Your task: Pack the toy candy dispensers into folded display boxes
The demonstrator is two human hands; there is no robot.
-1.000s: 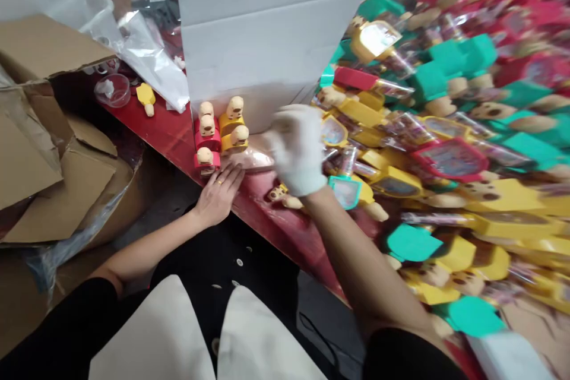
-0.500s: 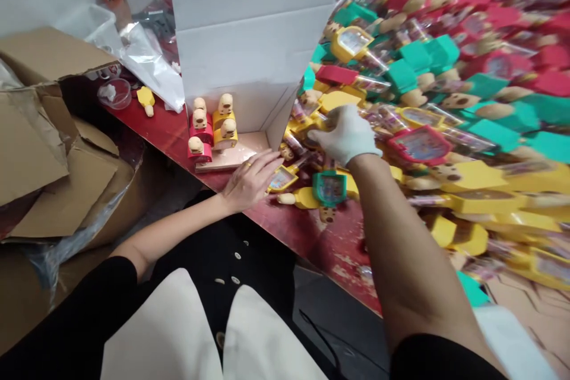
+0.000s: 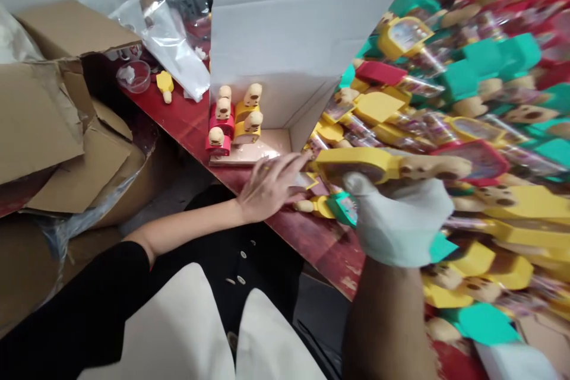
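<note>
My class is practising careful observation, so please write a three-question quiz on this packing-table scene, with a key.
1. Count: how many animal heads show on the toys inside the white cardboard box?

2. True or false: the person's left hand is bare.

3. Multiple choice: what colour is the animal-headed toy held in the gloved right hand?
a) teal
b) red
c) yellow

Key: 1. Five; 2. True; 3. c
</note>
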